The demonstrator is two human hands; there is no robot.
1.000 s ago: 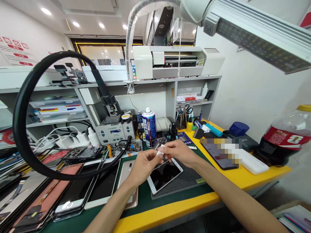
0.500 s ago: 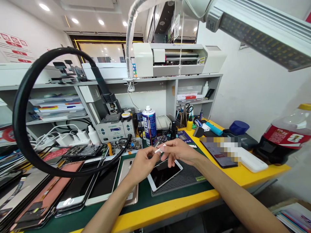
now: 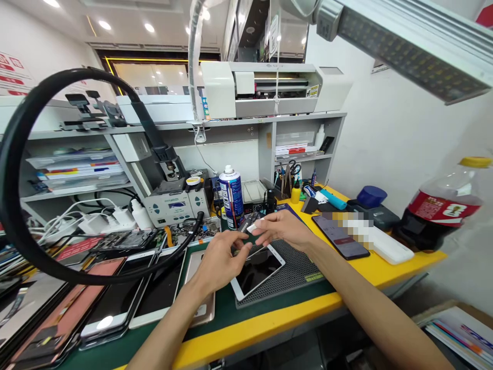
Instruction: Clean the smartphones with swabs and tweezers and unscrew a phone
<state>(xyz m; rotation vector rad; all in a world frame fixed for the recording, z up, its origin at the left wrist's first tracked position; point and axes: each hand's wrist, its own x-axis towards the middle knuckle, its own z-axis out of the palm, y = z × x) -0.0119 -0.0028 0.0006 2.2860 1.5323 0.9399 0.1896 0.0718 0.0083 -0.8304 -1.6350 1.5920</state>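
Observation:
Pinched in the fingertips of my right hand (image 3: 285, 228) is a small white piece (image 3: 252, 227); its kind is too small to tell. My left hand (image 3: 225, 257) hovers just to the left, thumb and index finger apart, and I see nothing between them. Below both hands lies a white-framed phone (image 3: 257, 275) with a dark screen, resting askew on a grey perforated mat (image 3: 287, 280). Part of the phone's upper edge is hidden by my fingers. A gold phone back (image 3: 208, 308) lies under my left wrist.
Several phones and screens (image 3: 162, 288) lie on the left. A black hose (image 3: 7, 169) loops over them from the grey soldering station (image 3: 177, 205). Behind my hands stands a blue spray can (image 3: 231, 198). On the right are a dark phone (image 3: 341, 239) and a cola bottle (image 3: 435, 210).
My left hand has let go of the white piece and its fingers have parted. My right hand keeps the piece. The camera view has shifted slightly to the right.

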